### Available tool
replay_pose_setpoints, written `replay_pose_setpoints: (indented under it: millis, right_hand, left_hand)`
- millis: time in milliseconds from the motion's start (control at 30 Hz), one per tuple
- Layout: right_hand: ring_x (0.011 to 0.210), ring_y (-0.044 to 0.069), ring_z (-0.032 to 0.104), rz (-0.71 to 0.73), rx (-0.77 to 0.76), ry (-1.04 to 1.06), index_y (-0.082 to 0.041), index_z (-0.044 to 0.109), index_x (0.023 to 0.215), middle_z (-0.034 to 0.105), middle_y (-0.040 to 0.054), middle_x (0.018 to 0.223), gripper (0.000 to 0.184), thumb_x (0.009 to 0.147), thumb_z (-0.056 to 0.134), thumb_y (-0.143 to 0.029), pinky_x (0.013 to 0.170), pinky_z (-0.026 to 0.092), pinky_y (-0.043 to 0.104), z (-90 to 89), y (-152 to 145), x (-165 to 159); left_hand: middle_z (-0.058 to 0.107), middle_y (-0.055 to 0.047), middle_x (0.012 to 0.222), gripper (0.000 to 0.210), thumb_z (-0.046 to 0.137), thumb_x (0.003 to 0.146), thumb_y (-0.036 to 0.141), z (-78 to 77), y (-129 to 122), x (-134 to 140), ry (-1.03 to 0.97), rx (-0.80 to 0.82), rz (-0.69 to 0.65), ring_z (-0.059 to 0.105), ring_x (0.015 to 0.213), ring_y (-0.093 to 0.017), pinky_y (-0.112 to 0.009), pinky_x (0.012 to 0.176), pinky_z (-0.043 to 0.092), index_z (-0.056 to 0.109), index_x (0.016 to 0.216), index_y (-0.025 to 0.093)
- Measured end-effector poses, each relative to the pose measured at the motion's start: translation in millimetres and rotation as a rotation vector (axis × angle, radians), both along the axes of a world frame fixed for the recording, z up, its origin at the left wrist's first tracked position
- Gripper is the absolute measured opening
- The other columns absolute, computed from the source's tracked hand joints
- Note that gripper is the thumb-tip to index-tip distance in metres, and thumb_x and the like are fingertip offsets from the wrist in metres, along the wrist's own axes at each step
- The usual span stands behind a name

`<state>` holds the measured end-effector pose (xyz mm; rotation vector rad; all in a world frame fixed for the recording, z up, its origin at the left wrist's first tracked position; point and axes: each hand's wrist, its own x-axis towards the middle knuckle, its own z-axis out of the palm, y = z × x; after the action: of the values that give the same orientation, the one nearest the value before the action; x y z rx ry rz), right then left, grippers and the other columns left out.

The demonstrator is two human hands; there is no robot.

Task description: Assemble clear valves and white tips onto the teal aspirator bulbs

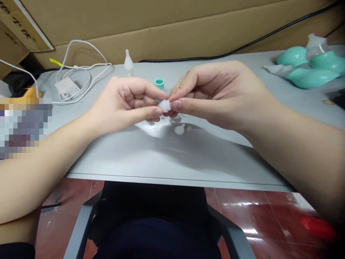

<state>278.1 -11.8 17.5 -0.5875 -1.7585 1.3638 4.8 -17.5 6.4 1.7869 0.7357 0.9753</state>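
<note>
Above the middle of the grey table, a small white translucent plastic piece (165, 105) is pinched between both hands. My left hand (129, 99) grips its left side with thumb and index finger. From the other side, my right hand (212, 93) closes thumb and fingertips on its right end. Just behind the fingers stands a teal bulb with an open neck (159, 84), its lower part hidden by the hands. Small white bulb-shaped pieces (179, 129) lie on the table below. Behind my left hand, a white translucent nozzle (128, 63) stands upright.
Several teal bulbs (309, 72) with clear and white parts lie at the right back. A white adapter (67, 87) with a looped cable sits at the left. Cardboard (151, 21) walls the back edge, with a black cable (188, 58) along it. A chair armrest (83, 223) is below the table edge.
</note>
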Motion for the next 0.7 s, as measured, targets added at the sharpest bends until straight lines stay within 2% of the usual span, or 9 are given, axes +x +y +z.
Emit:
replay_pose_setpoints:
  millis: [200,400,600,700]
  right_hand:
    - [0.079,0.015,0.086,-0.009,0.041,-0.043,-0.022,0.085,0.09,0.092,0.0017,0.094,0.026,0.096,0.109,-0.014,0.062,0.069,0.022,-1.6,-2.0,1.1]
    - [0.086,0.014,0.086,-0.012,0.016,-0.078,-0.021,0.086,0.093,0.089,0.0013,0.091,0.031,0.099,0.115,-0.026,0.077,0.073,0.023,0.8,0.0,0.3]
    - [0.085,0.015,0.088,0.023,-0.039,-0.089,-0.023,0.087,0.096,0.093,0.0004,0.096,0.027,0.095,0.115,-0.024,0.065,0.069,0.02,-3.8,4.1,3.4]
    - [0.079,0.015,0.086,0.037,-0.051,-0.103,-0.024,0.087,0.097,0.092,-0.0011,0.095,0.033,0.093,0.118,-0.032,0.059,0.068,0.021,-4.9,3.4,4.1]
  left_hand:
    - [0.097,-0.009,0.1,0.049,0.125,0.09,0.051,-0.7,1.8,-0.2,-0.012,-0.004,-0.012,0.1,0.088,-0.031,-0.042,0.085,0.088,0.097,0.117,0.021]
    - [0.099,-0.008,0.102,0.042,0.122,0.094,0.049,-1.6,2.4,-1.4,-0.009,-0.006,-0.021,0.099,0.089,-0.028,-0.037,0.086,0.087,0.098,0.117,0.023]
    - [0.1,-0.006,0.103,0.036,0.122,0.093,0.041,-2.7,2.8,-1.3,-0.043,0.009,-0.058,0.098,0.088,-0.026,-0.036,0.085,0.087,0.1,0.115,0.023]
    - [0.1,-0.006,0.103,0.036,0.125,0.089,0.04,-3.0,3.1,-1.1,-0.058,0.012,-0.072,0.098,0.09,-0.026,-0.035,0.086,0.086,0.101,0.111,0.026]
